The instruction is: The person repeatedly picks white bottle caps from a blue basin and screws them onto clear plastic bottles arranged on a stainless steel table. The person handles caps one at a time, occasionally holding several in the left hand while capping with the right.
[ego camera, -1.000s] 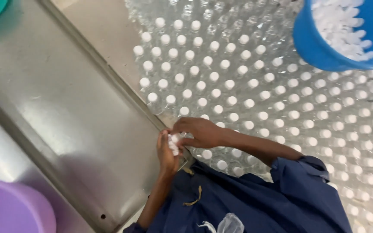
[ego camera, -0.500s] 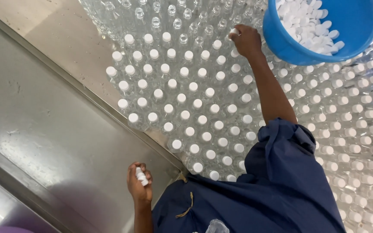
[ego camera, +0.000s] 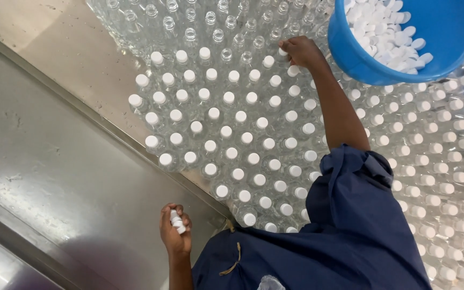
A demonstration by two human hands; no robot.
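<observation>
Caps (ego camera: 177, 221) sit stacked within left hand (ego camera: 175, 231) grip.

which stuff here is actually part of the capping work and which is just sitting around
In use:
- right hand, setting a white cap on a bottle
- left hand, holding spare white caps
- clear plastic bottles, most capped, the far rows open
- blue bucket of white caps

Just there:
- steel table
- blue garment the person wears
</observation>
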